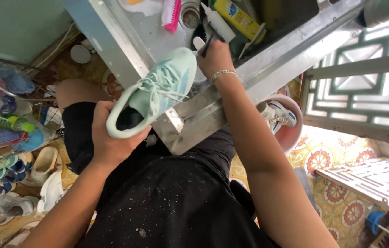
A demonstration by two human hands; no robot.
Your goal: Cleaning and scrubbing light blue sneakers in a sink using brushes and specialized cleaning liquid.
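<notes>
a steel sink (pixel 268 59) runs across a tiled floor with orange flower patterns, and everything here sits in relation to it; over its near rim the left hand (pixel 112 138) holds a mint green sneaker (pixel 158 89), fingers wrapped tight around the heel, the toe pointing into the basin; just beside the toe, over the basin, the right hand (pixel 215 59) is closed around a dark brush handle (pixel 207 43), a pale bracelet (pixel 223 72) at its wrist; deeper in the sink lie a pink scrub brush (pixel 171 14), a white squeeze bottle (pixel 219 23) and a yellow detergent bottle (pixel 238 18); below the sink's right end a pink basin (pixel 293 135) holds a white shoe (pixel 275 115); to the left of the sink, shoes and slippers (pixel 43 170) crowd the floor.
</notes>
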